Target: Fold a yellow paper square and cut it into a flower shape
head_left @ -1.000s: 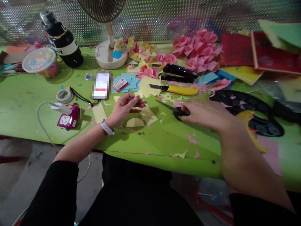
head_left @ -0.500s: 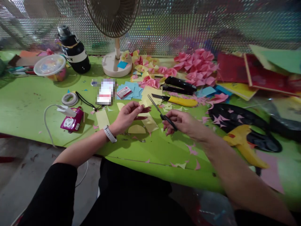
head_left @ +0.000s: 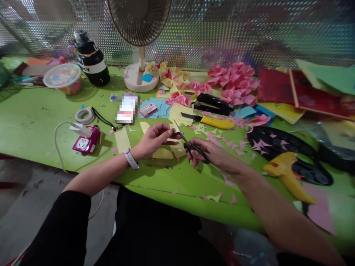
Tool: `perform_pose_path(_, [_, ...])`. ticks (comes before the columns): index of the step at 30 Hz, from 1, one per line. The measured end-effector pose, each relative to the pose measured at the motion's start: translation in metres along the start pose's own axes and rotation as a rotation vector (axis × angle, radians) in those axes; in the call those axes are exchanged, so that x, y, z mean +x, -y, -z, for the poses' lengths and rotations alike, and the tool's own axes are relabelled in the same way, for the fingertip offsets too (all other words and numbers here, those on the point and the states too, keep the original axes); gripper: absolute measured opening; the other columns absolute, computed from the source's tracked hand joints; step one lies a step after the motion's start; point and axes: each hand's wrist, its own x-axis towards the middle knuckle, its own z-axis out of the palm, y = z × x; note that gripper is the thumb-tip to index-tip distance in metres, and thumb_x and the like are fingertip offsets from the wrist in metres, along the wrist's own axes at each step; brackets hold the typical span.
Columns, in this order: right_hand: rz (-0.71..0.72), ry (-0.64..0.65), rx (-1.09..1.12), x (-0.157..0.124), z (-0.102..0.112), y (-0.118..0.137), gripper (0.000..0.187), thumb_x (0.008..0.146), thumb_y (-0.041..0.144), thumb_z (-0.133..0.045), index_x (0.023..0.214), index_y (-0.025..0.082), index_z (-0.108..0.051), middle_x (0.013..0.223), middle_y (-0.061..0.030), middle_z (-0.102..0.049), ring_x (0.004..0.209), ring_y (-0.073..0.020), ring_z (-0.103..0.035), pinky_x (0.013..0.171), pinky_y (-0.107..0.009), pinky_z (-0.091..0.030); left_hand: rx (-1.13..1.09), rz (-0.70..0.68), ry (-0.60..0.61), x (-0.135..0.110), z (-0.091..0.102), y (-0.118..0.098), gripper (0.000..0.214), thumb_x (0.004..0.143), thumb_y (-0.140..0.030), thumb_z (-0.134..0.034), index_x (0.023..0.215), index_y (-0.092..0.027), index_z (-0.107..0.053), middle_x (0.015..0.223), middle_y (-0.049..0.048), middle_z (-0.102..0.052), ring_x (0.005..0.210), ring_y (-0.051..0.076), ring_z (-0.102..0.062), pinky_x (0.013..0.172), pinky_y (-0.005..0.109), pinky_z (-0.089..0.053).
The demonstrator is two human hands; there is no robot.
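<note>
My left hand (head_left: 155,138) pinches a small folded yellow paper piece (head_left: 172,129) above the green table (head_left: 33,122). My right hand (head_left: 208,153) grips black-handled scissors (head_left: 190,144), their blades pointing up and left toward that paper, close beside my left fingers. Under both hands lie a yellow half-circle cutout (head_left: 162,153) and a yellow paper square (head_left: 179,149). A white watch band sits on my left wrist.
A fan base (head_left: 138,75), black bottle (head_left: 93,59), plastic tub (head_left: 63,77), tape roll (head_left: 84,115), pink charger (head_left: 86,139), yellow utility knife (head_left: 213,122), black stapler (head_left: 215,101), yellow glue gun (head_left: 290,175), pink paper flowers (head_left: 235,83) and paper scraps crowd the table.
My right hand lifted the scissors off the table and brought them left to the paper in my left hand. The camera view shifted slightly.
</note>
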Motion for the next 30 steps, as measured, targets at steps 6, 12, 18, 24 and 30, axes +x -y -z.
perform_pose_path(6, [0.007,0.000,-0.005,0.000,0.001,0.000,0.058,0.074,0.071,-0.076,0.097,0.020,-0.061,0.085,-0.0038,-0.065,0.066,-0.0153,-0.062,0.066,-0.035,-0.057,0.035,0.024,0.013,-0.001,-0.001,-0.002,0.032,0.088,-0.041,-0.076,0.090,-0.016,-0.055,0.098,0.0057,-0.072,0.103,0.020,-0.074,0.089,0.034,-0.062])
perform_pose_path(12, [0.004,-0.024,-0.021,0.000,0.000,-0.002,0.050,0.074,0.061,-0.079,0.097,0.021,-0.061,0.087,-0.0041,-0.065,0.068,-0.0161,-0.060,0.063,-0.033,-0.055,0.008,0.002,0.019,-0.001,-0.001,0.001,0.035,0.085,-0.043,-0.078,0.090,-0.015,-0.057,0.096,0.0051,-0.071,0.103,0.021,-0.074,0.089,0.035,-0.062])
perform_pose_path(18, [-0.030,-0.082,-0.072,0.001,-0.004,-0.002,0.048,0.071,0.062,-0.079,0.090,0.022,-0.060,0.082,-0.0049,-0.065,0.068,-0.0184,-0.060,0.057,-0.033,-0.051,0.012,0.029,-0.037,-0.003,-0.005,0.000,0.037,0.084,-0.046,-0.078,0.090,-0.015,-0.057,0.103,0.0073,-0.073,0.106,0.022,-0.073,0.090,0.037,-0.061])
perform_pose_path(24, [-0.032,-0.118,-0.097,-0.001,-0.007,0.008,0.053,0.066,0.067,-0.081,0.083,0.022,-0.058,0.076,-0.0036,-0.064,0.066,-0.0180,-0.059,0.053,-0.030,-0.046,0.000,0.035,-0.053,-0.003,-0.004,0.004,0.038,0.083,-0.047,-0.079,0.090,-0.016,-0.058,0.102,0.0072,-0.073,0.107,0.022,-0.073,0.090,0.038,-0.061])
perform_pose_path(30, [-0.038,-0.143,-0.077,-0.002,-0.009,0.012,0.054,0.065,0.068,-0.081,0.082,0.022,-0.058,0.074,-0.0035,-0.064,0.066,-0.0179,-0.059,0.054,-0.031,-0.044,-0.026,0.037,-0.043,-0.002,-0.001,0.006,0.038,0.083,-0.047,-0.079,0.091,-0.015,-0.058,0.103,0.0079,-0.074,0.108,0.022,-0.073,0.090,0.038,-0.061])
